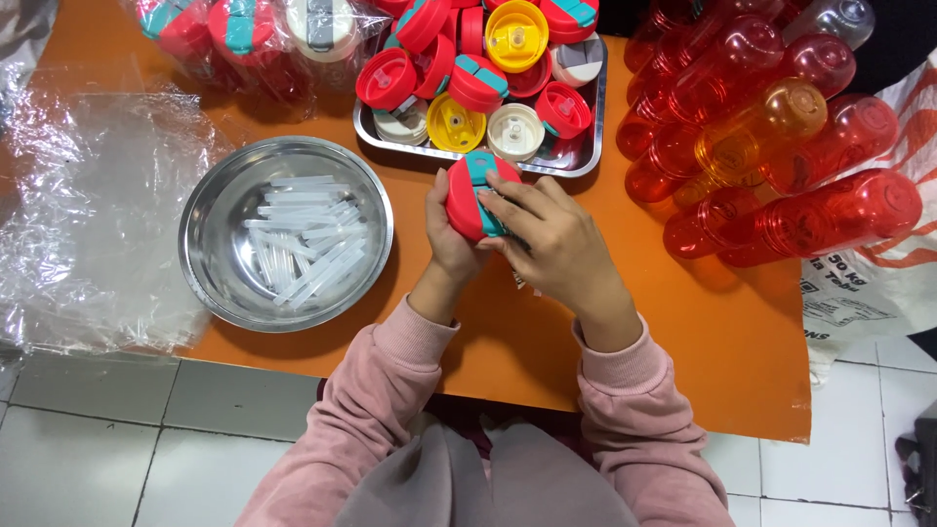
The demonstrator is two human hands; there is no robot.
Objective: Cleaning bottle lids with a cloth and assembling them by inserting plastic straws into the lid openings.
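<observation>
My left hand (447,234) grips a red bottle lid with a teal flip cap (468,195) from its left side, holding it upright over the orange table (683,332). My right hand (551,244) rests against the lid's right side, fingers pressing on the teal part. Both wrists come out of pink sleeves. Just beyond the lid stands a steel tray (576,156) heaped with red, yellow and cream lids. Left of my hands sits a round steel bowl (210,224) holding several short clear plastic tubes (303,239).
A pile of translucent red and orange bottles (771,146) lies at the right. Clear plastic sheeting (88,215) covers the table's left side, and a bag of more lids (244,34) sits at the back left. White floor tiles (88,439) lie below the table's near edge.
</observation>
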